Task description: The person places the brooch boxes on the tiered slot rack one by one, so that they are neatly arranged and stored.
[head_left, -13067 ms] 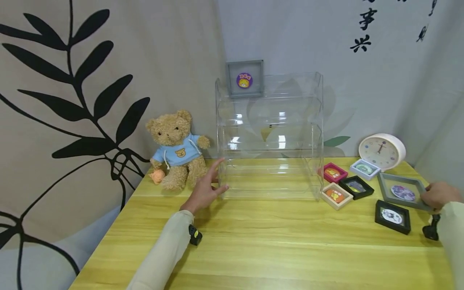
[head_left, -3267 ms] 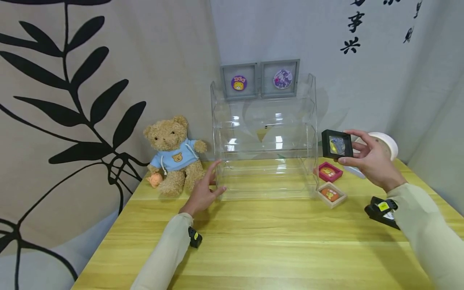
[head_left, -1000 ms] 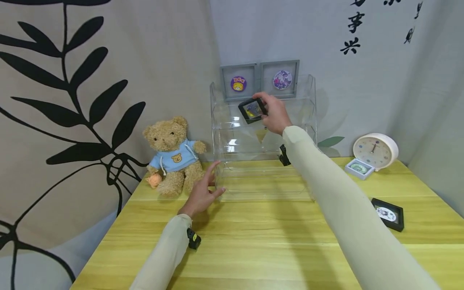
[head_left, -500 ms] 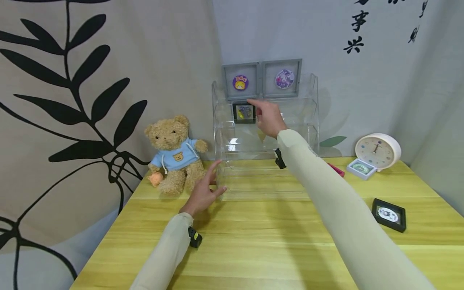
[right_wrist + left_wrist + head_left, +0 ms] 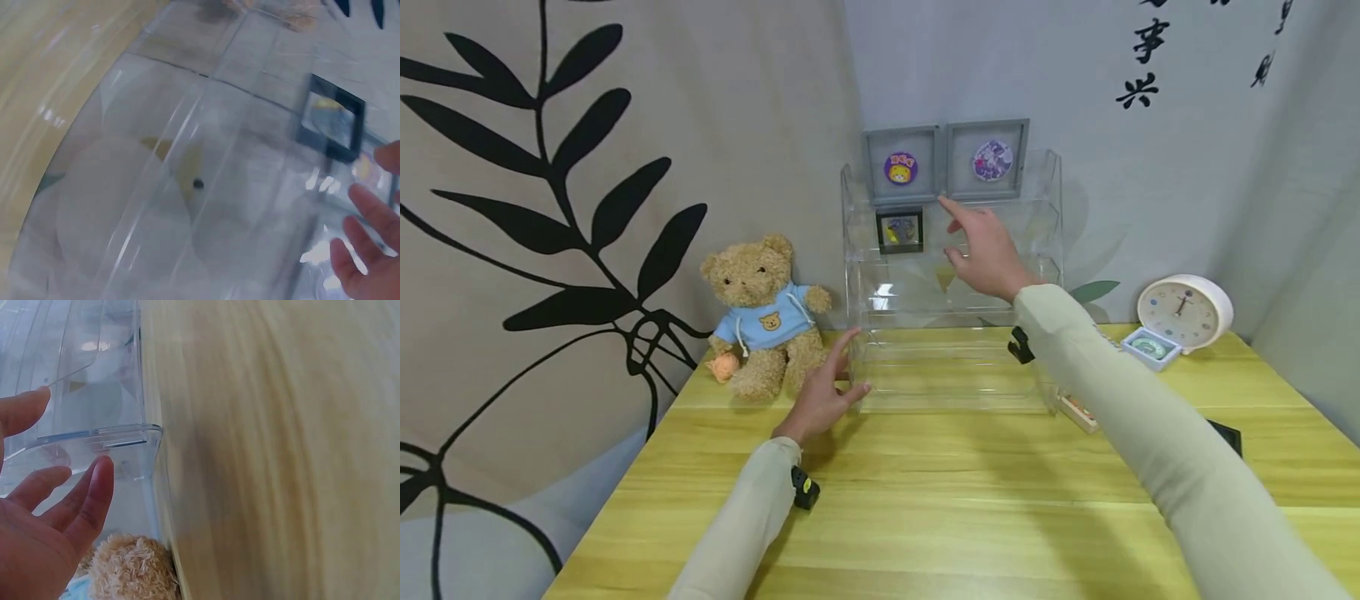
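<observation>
A clear acrylic tiered rack [image 5: 955, 358] stands on the wooden table against the curtain. My left hand [image 5: 822, 400] is at its left side, the thumb and fingers spread on either side of the side panel; whether they touch it I cannot tell. In the left wrist view its fingers look loose. Two grey display frames [image 5: 902, 200] [image 5: 987, 196] stand side by side on the top tier. One tier lower, at the left, a small black display frame [image 5: 900, 249] stands upright. My right hand [image 5: 992, 254] hovers just right of it, holding nothing, index finger extended.
A teddy bear [image 5: 763, 321] in a blue hoodie sits left of the rack, by an orange ball-like thing [image 5: 723, 367]. At right are a white clock [image 5: 1183, 312], a pale blue frame [image 5: 1150, 347], a wooden frame [image 5: 1078, 412] and a black one [image 5: 1227, 435], both partly behind my sleeve.
The second grey frame went from the table to the top tier. The black frame was carried to the tier below and let go; my right hand has since drawn right. The left hand stayed.
</observation>
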The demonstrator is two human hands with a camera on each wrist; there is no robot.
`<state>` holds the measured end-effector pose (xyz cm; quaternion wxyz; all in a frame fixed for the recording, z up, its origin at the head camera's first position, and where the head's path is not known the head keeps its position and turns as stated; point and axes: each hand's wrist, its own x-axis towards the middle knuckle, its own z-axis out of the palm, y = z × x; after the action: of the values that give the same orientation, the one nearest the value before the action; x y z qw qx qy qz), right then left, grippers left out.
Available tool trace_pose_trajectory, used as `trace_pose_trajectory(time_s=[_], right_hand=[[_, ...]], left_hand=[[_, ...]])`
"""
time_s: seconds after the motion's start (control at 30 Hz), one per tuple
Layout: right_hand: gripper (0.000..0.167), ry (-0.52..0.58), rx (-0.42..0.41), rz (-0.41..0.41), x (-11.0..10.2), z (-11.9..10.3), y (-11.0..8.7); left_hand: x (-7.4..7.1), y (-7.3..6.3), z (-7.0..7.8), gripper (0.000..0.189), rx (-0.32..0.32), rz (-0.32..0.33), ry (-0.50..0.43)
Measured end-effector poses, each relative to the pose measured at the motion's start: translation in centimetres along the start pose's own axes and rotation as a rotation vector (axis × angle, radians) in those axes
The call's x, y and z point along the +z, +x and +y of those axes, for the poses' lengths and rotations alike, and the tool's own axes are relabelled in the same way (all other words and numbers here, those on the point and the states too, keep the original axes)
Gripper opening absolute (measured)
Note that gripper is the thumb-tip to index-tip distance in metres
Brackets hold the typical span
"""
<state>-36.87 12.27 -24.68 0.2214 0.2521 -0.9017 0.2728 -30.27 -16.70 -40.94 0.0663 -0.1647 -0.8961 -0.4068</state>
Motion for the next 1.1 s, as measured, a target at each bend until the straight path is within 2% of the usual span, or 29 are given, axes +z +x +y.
trace_pose_trajectory(time_s=[0.13,0.33,0.5,0.67,0.8,1.0,1.1], right_hand=[[0.057,0.005,-0.019,0.019,-2.5,1.3,-3.7],[0.046,-0.036,0.012,-0.024,-5.6,4.6,-10.4],[0.040,-0.100,0.019,-0.079,-7.2,7.3,-15.7],[0.032,-0.168,0.053,-0.090,-8.4,10.3,-20.5],[0.034,-0.237,0.109,-0.150,-9.4,13.5,-23.8],[0.054,-0.319,0.299,-0.341,-10.7,18.6,-28.6],[0.062,-0.302,0.366,-0.388,-11.0,20.0,-30.7]], left_hand=[[-0.1,0.0,0.0,0.092,-0.006,-0.010,0.002],[-0.2,0.0,-0.1,0.092,-0.002,-0.011,-0.007],[-0.2,0.1,-0.1,0.093,-0.015,-0.010,-0.009],[0.0,0.1,-0.1,0.094,-0.012,-0.008,-0.019],[0.0,0.1,-0.2,0.093,-0.018,-0.010,-0.012],[-0.1,0.2,-0.1,0.093,-0.015,-0.008,-0.005],[-0.1,0.2,0.0,0.093,-0.007,-0.011,-0.014]])
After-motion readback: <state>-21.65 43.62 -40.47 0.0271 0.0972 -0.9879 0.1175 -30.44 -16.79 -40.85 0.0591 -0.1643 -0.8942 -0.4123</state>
